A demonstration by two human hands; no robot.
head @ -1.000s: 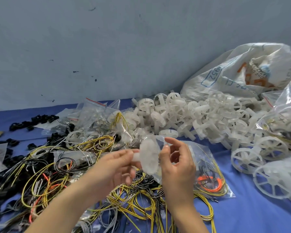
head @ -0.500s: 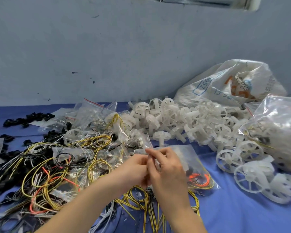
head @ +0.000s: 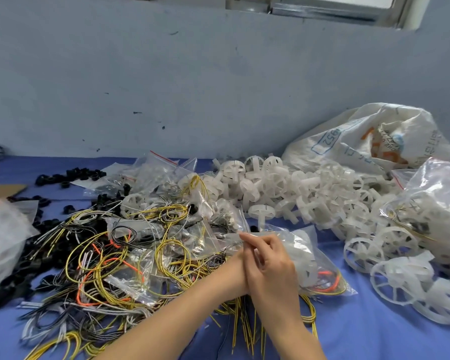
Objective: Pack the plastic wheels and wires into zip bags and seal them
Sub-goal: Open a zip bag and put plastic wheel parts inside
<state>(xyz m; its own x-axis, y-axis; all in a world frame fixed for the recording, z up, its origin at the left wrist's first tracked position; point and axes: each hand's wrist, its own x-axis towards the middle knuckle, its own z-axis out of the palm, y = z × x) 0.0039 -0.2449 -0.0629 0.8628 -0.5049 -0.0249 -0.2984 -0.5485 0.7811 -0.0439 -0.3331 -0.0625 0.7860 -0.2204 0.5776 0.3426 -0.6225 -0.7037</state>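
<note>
A clear zip bag [head: 305, 258] lies on the blue table, holding a white plastic wheel and coiled orange and yellow wires. My right hand [head: 270, 268] pinches the bag's top strip near its left end. My left hand [head: 233, 271] lies pressed against the right one and is mostly hidden behind it; its fingers meet the same strip. Loose white wheels [head: 309, 188] are heaped behind the bag. A tangle of yellow, orange, black and white wires [head: 102, 255] spreads to the left.
Against the wall at the right leans a white woven sack [head: 374, 141]. A big clear bag of packed sets [head: 437, 203] sits at the right edge, larger wheels [head: 400, 279] before it. Empty zip bags [head: 161, 170] and black rings [head: 70, 175] lie at the back left.
A second ago my hands held a white wheel at the bag's mouth. They have since come together on the bag's top strip, and the bag has sunk onto the table.
</note>
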